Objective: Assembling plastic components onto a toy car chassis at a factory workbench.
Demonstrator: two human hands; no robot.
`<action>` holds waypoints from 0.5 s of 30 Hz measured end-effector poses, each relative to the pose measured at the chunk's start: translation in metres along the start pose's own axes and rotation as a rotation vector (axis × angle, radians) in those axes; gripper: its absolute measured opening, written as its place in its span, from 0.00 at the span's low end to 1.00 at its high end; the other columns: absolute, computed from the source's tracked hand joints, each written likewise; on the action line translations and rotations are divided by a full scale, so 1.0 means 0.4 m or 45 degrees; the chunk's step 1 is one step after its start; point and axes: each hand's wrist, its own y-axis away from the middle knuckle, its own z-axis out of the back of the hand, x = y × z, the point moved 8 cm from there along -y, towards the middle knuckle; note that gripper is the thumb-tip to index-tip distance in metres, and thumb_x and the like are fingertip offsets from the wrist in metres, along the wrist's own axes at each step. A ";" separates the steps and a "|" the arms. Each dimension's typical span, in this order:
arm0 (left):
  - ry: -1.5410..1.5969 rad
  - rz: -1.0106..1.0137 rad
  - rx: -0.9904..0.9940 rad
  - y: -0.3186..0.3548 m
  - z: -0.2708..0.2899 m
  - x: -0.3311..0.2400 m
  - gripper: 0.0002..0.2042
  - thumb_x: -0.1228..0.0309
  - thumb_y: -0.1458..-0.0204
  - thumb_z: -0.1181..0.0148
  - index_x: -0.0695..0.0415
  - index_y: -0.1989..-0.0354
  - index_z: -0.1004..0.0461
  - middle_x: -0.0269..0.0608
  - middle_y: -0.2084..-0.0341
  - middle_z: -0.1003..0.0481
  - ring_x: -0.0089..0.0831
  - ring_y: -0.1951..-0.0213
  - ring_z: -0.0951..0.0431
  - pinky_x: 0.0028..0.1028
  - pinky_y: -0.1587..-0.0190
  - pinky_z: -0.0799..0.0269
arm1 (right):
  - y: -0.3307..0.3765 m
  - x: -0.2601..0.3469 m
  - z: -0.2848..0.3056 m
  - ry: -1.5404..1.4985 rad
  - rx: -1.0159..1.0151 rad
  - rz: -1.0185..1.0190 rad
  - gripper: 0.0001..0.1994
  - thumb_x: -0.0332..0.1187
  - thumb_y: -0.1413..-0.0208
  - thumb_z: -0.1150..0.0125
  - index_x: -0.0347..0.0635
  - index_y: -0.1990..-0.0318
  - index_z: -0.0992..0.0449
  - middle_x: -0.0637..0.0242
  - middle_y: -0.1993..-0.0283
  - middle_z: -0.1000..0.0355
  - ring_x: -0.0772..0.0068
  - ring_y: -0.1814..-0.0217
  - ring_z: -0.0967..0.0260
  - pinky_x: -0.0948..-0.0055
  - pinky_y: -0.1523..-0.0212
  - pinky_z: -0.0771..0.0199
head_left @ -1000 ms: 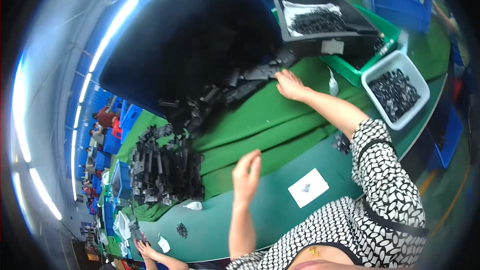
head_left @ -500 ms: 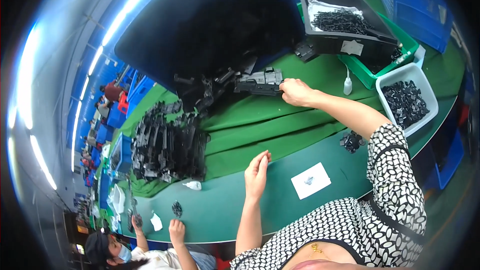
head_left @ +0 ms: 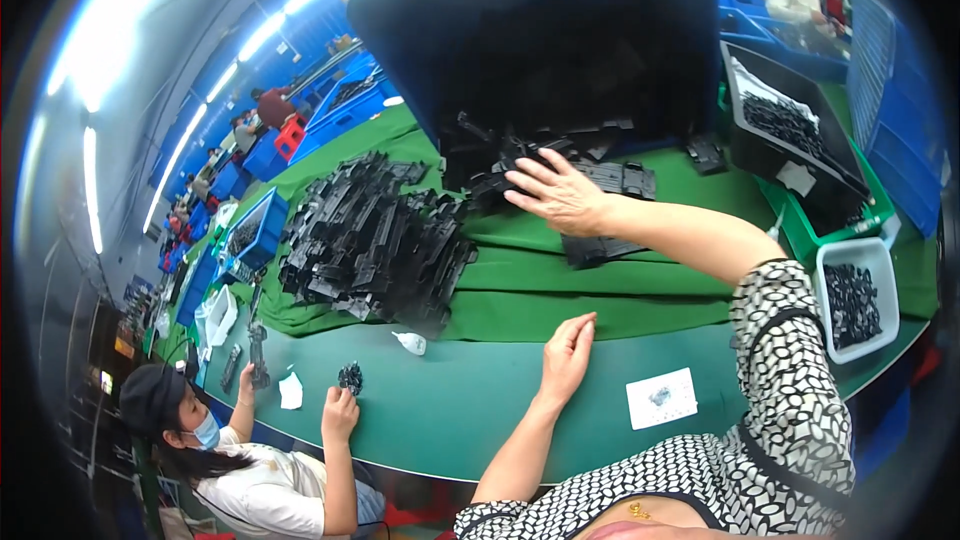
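My right hand [head_left: 560, 195] reaches forward with its fingers spread, over black moulded plastic parts at the mouth of a large dark bin [head_left: 540, 50]. It touches or hovers just above them; I cannot tell which. Beside and under the wrist, a flat black plastic part [head_left: 598, 250] lies on the green cloth [head_left: 540, 285]. My left hand [head_left: 567, 358] rests near the table's edge, fingers curled together; whatever they might hold is hidden. Left of my hands, long black plastic parts are heaped in a pile [head_left: 375, 240].
A white card [head_left: 661, 399] with a small part on it lies on the green table [head_left: 500, 430]. At right stand a white tub [head_left: 892, 330] of small black pieces and a black crate [head_left: 800, 165]. A small white bottle [head_left: 410, 342] lies by the pile. A co-worker [head_left: 260, 470] sits at left.
My right hand has let go of the black part it gripped and spread its fingers. My left hand stays curled. The view has turned, showing more of the pile and the co-worker.
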 end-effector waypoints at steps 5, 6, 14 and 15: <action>-0.133 -0.196 0.019 -0.013 -0.008 -0.063 0.09 0.74 0.45 0.45 0.62 0.58 0.25 0.46 0.64 0.23 0.36 0.62 0.22 0.27 0.59 0.27 | -0.136 -0.027 -0.246 0.362 0.441 0.020 0.24 0.38 0.43 0.56 0.45 0.39 0.40 0.57 0.34 0.45 0.56 0.29 0.56 0.37 0.33 0.64; -0.146 -0.192 0.021 -0.013 -0.007 -0.063 0.08 0.74 0.46 0.45 0.62 0.59 0.25 0.45 0.64 0.23 0.36 0.62 0.22 0.28 0.59 0.27 | -0.148 -0.043 -0.273 0.401 0.549 -0.034 0.24 0.38 0.42 0.56 0.45 0.38 0.41 0.56 0.35 0.45 0.54 0.28 0.56 0.35 0.33 0.65; -0.188 -0.298 -0.001 -0.007 0.000 -0.077 0.08 0.75 0.47 0.44 0.62 0.60 0.25 0.45 0.65 0.23 0.39 0.63 0.23 0.30 0.59 0.27 | -0.069 -0.136 -0.303 0.472 0.449 0.022 0.13 0.38 0.44 0.54 0.50 0.53 0.29 0.66 0.51 0.31 0.61 0.40 0.41 0.33 0.38 0.55; -0.191 -0.298 0.001 -0.006 0.000 -0.075 0.08 0.75 0.47 0.45 0.62 0.60 0.25 0.45 0.65 0.23 0.40 0.62 0.23 0.30 0.59 0.27 | -0.054 -0.135 -0.257 0.462 0.199 0.085 0.11 0.38 0.46 0.53 0.50 0.58 0.27 0.68 0.57 0.30 0.63 0.46 0.37 0.35 0.39 0.52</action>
